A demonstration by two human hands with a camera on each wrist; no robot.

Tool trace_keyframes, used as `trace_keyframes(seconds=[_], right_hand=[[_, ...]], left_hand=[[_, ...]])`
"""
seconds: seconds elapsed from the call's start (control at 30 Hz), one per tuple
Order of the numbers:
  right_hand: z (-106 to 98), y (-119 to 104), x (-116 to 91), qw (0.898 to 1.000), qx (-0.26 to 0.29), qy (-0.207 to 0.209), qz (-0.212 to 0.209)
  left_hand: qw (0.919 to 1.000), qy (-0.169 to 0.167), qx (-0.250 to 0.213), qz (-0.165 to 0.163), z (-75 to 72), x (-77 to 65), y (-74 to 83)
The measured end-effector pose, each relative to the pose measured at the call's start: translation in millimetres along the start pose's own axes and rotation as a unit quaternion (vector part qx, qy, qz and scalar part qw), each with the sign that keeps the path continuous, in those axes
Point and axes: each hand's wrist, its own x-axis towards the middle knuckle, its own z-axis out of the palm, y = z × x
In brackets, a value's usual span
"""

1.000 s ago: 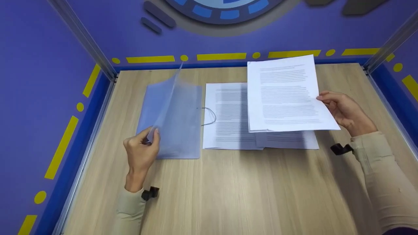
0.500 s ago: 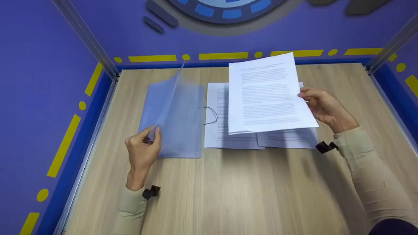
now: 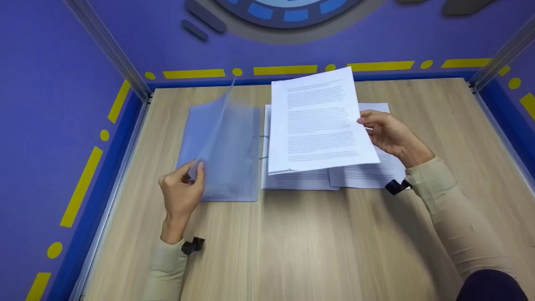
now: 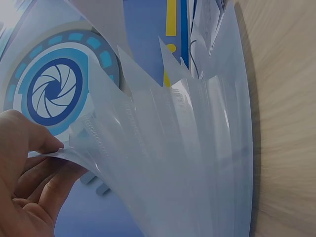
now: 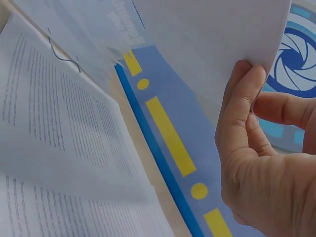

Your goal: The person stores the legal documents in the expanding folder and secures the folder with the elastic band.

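On the left of the table lies a translucent plastic folder (image 3: 238, 167), its cover lifted. My left hand (image 3: 182, 190) pinches that cover at its near left corner. In the left wrist view several clear sleeves (image 4: 187, 148) fan out inside the folder. My right hand (image 3: 388, 133) pinches a few printed sheets (image 3: 317, 125) by their right edge, raised and tilted above the table. Beneath them two sets of printed pages (image 3: 301, 184) lie side by side, partly covered. A thin dark cord loop (image 5: 61, 59) reaches from the folder's right edge onto the left pages.
The wooden table (image 3: 292, 242) is enclosed by a blue back wall (image 3: 288, 50) and side walls with yellow markings. Metal rails (image 3: 117, 175) run along the sides. The folder and the lying pages sit almost edge to edge.
My right hand has carried the raised sheets leftward, toward the folder, uncovering more of the right-hand pages and covering most of the cord loop. My left hand stays on the lifted cover.
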Motion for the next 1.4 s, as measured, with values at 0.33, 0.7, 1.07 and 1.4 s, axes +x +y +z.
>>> trace_keyframes(seconds=[0.33, 0.7, 1.07, 1.4], right_hand=[[20.0, 18.3, 21.9, 0.999, -0.02, 0.015, 0.02], [40.1, 30.4, 41.4, 0.999, -0.029, 0.017, 0.037], [72.5, 40.7, 64.3, 0.997, -0.056, 0.027, 0.045], [94.2, 47.6, 78.9, 0.995, -0.081, 0.029, 0.047]], left_hand=[[1.0, 0.001, -0.003, -0.008, -1.9, 2.1, 0.0], [0.9999, 0.0, -0.011, -0.004, -0.8, 0.5, 0.6], [0.9997, 0.003, -0.012, -0.021, -2.9, 1.3, 1.4], [0.9986, -0.013, -0.025, -0.044, -3.3, 1.8, 1.1]])
